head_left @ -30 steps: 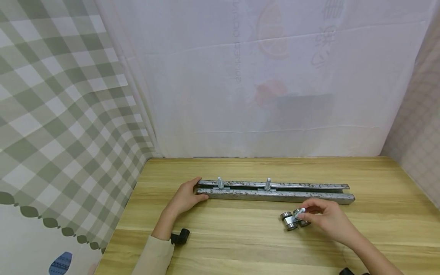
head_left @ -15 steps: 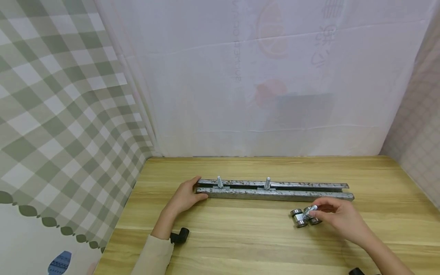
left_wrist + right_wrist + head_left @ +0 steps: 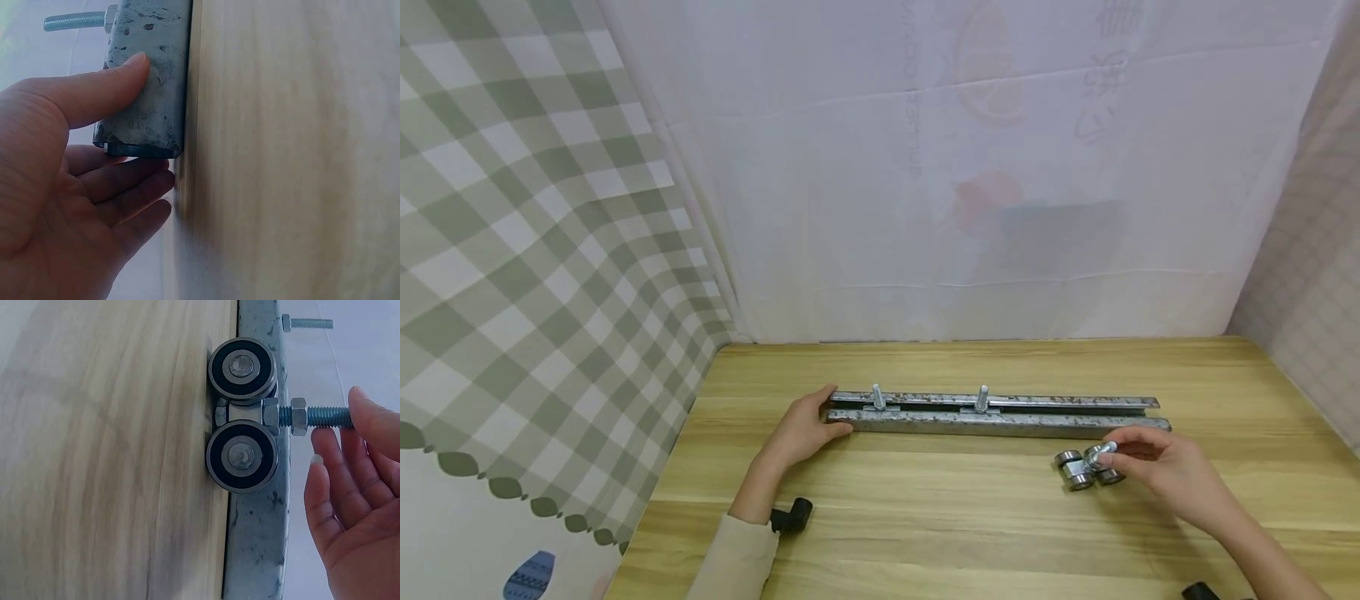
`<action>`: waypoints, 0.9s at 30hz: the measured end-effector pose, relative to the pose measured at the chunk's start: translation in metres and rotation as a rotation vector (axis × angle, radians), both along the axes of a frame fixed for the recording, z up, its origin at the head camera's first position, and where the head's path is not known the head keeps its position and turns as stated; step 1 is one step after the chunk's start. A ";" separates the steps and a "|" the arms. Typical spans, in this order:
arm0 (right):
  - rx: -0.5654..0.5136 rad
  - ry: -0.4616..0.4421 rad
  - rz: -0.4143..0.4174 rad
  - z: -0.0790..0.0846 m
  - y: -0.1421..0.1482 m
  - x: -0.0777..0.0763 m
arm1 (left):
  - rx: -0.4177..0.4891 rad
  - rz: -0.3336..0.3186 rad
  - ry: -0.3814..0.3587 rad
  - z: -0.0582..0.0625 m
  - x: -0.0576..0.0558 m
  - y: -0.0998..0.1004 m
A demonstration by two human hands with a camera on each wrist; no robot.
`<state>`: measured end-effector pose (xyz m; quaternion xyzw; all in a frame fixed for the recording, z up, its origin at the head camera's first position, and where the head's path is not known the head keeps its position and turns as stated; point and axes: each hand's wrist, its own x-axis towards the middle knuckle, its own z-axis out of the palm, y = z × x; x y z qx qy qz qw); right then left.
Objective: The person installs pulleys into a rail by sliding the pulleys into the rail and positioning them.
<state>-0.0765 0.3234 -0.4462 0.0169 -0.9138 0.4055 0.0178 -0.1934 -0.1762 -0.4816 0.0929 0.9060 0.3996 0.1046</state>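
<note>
A galvanised metal track (image 3: 1000, 424), slotted along its top, lies across the wooden table. Two bolts, the left one (image 3: 877, 397) and the middle one (image 3: 982, 399), stand up out of the slot. My left hand (image 3: 801, 429) grips the track's left end, thumb on the near side; in the left wrist view the thumb presses the metal wall (image 3: 147, 94) beside the open end. My right hand (image 3: 1172, 471) pinches the threaded bolt (image 3: 331, 417) of a four-wheeled roller trolley (image 3: 1081, 468). The trolley is in front of the track's right end, its wheels (image 3: 242, 456) facing the right wrist camera.
Behind the wooden table (image 3: 925, 533) hangs a pale printed curtain (image 3: 850, 208). A green-and-white checked cloth (image 3: 550, 250) covers the left side. Black camera mounts (image 3: 793, 515) sit at both wrists.
My right hand has moved to the right along the front of the track, carrying the roller trolley. The left hand and the track have stayed in place.
</note>
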 end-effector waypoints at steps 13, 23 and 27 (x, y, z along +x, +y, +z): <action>0.009 0.021 -0.048 0.000 0.016 0.004 | 0.004 -0.003 0.006 -0.002 -0.001 0.000; 0.031 0.048 -0.098 0.001 0.030 0.006 | -0.004 -0.005 0.011 -0.003 -0.002 0.000; 0.025 0.059 -0.112 -0.002 0.037 0.008 | -0.005 -0.002 0.008 -0.003 -0.001 -0.001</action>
